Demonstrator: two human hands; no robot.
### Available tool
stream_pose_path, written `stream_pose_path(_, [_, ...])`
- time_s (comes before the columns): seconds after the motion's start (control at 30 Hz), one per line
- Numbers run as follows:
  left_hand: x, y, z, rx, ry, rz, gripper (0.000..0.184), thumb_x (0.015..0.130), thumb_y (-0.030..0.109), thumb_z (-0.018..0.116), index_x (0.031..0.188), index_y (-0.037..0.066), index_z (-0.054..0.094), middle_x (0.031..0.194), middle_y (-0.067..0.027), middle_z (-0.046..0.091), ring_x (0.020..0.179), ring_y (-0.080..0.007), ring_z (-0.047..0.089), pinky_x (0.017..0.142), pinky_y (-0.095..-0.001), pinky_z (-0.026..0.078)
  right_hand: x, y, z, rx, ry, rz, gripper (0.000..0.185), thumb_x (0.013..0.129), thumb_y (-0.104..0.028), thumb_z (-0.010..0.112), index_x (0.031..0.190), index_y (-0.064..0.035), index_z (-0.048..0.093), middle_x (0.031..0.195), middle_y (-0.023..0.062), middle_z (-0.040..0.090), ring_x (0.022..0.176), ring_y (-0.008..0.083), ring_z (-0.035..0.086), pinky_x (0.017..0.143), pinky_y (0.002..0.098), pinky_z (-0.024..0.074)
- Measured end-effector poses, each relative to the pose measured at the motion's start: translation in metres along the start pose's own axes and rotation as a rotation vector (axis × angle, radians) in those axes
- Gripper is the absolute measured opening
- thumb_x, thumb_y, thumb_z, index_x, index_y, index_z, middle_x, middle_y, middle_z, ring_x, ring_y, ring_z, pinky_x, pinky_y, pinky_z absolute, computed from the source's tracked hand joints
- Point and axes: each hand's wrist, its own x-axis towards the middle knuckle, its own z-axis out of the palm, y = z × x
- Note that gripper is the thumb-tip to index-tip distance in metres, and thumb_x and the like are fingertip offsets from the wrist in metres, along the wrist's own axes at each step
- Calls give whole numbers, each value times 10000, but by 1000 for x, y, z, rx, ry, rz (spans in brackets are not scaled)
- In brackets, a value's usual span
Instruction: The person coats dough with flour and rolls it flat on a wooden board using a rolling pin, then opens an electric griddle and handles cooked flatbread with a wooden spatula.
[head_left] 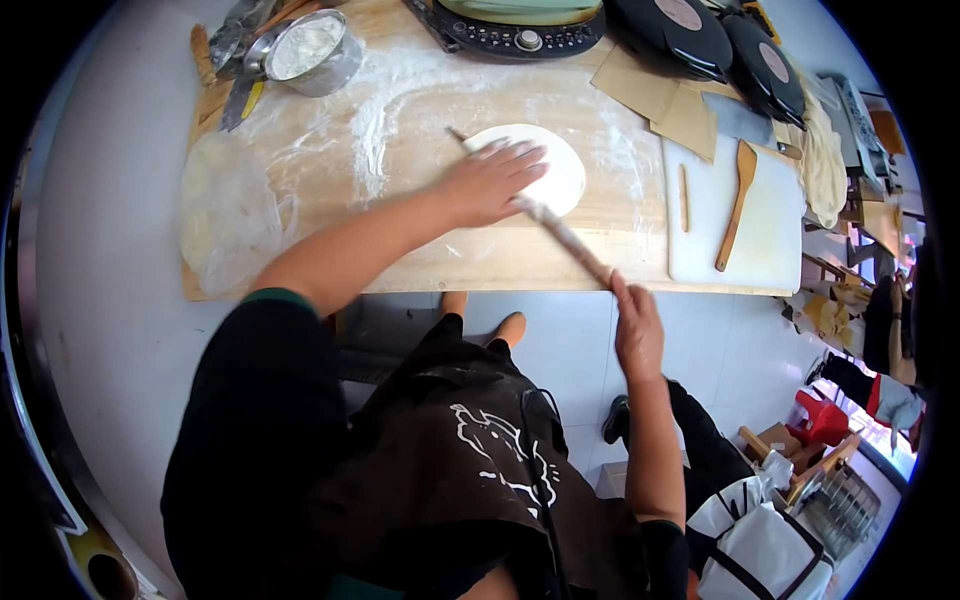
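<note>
A thin, floured rolling pin [572, 243] lies slantwise over a round, flat sheet of white dough [567, 180] on the wooden board. My right hand [638, 330] is closed around the pin's near end, just past the board's front edge. Flat on top of the pin and dough rests my left hand [490, 182], its fingers stretched out and slightly blurred. It covers the middle of the pin and the left part of the dough. The pin's far tip shows beyond my left fingers.
Flour covers parts of the wooden board [330, 180]. At left are a metal bowl of flour [315, 55] and a plastic bag [235, 215]. A control-panel appliance [525, 38] and black round appliances [672, 35] stand behind. A white cutting board [705, 235] holds a wooden spatula [738, 205].
</note>
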Motion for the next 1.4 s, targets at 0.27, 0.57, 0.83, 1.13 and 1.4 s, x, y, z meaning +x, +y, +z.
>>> stream_pose_path(0.27, [-6,-8,3,91,80,-73,585,1035,410,495,1544,137,405,1658,-112,301,1515,-294,309,1246,-506,225,-2,-24,-7,-21,-90,72,600,920,70,540,1470,-169,547,1125,124,627,932,323,659,793,411,559])
stream_pose_path(0.57, [-8,-22,-14,109,9,-156,589,1029,433,490,1498,78,455,1599,-150,385,1507,-331,305,1233,-575,212,-15,-77,38,498,-297,267,536,954,-6,584,1477,-79,491,1194,233,640,1133,411,628,962,436,513])
stream_pose_path(0.83, [113,102,36,-151,260,16,618,1033,437,487,1570,154,375,1674,-103,266,1557,-296,202,1258,-532,149,-89,-37,20,637,-249,405,583,1025,-15,458,1589,-95,336,957,55,612,579,94,518,517,270,491])
stream_pose_path(1.13, [69,119,9,87,50,-124,686,1019,579,432,1518,110,457,1636,-51,361,1564,-268,178,1254,-576,108,-76,-63,49,953,-303,573,643,1043,-5,431,1628,-150,206,1089,83,592,592,97,536,518,253,509])
stream_pose_path(1.4, [-26,55,-38,-1560,519,-1369,393,1035,297,586,1127,-85,610,984,-160,705,728,-256,670,730,-401,596,-24,-84,88,626,49,45,538,995,4,526,1516,-39,399,1108,213,566,1047,376,568,961,420,476])
